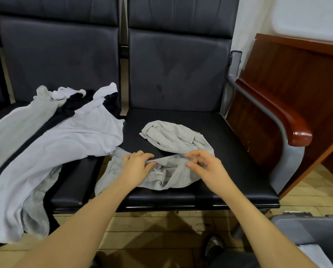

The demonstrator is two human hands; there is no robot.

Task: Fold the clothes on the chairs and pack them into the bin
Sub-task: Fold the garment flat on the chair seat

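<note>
A crumpled grey garment lies on the seat of the right black chair. My left hand pinches its near edge on the left, and my right hand pinches the same edge on the right, so the fabric stretches between them. A pile of white and black clothes covers the left chair's seat and hangs over its front edge. The grey bin stands at the lower right, with some pale cloth inside.
A wooden armrest on a grey metal frame borders the right chair. A brown wooden desk stands beyond it. The floor is light wood, with a shoe near the bottom edge.
</note>
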